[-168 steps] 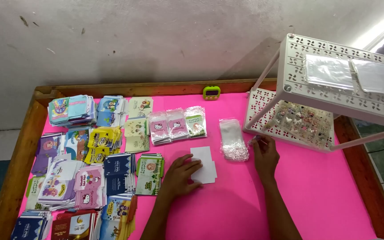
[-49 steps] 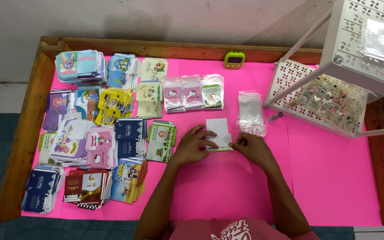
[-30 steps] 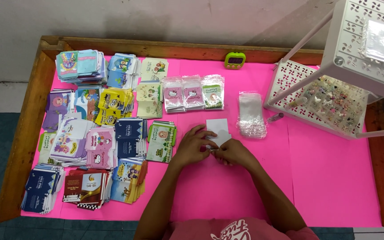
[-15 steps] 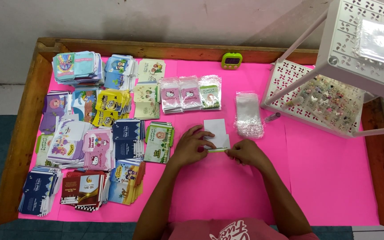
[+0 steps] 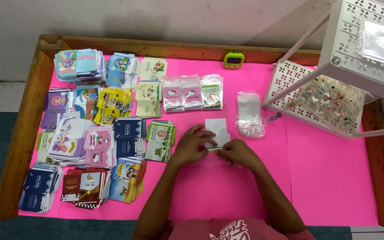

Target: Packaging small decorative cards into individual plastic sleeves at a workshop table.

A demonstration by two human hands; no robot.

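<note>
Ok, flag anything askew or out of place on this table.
Nothing damaged or spilled. Only the small tube lies loose on the pink table beside the white rack; both hands rest on the white card.

L hand [image 5: 193, 144] & R hand [image 5: 235, 153] pinch white card [image 5: 216, 131] on pink table [image 5: 325, 178], clear bags [image 5: 250, 120] nearby.

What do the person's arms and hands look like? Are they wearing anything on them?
Both arms are bare from the elbow down: no long sleeves, gloves or watch show. The left hand and right hand look bare too, and any ring would be too small to tell. The person wears a pink top with white lettering.
</note>
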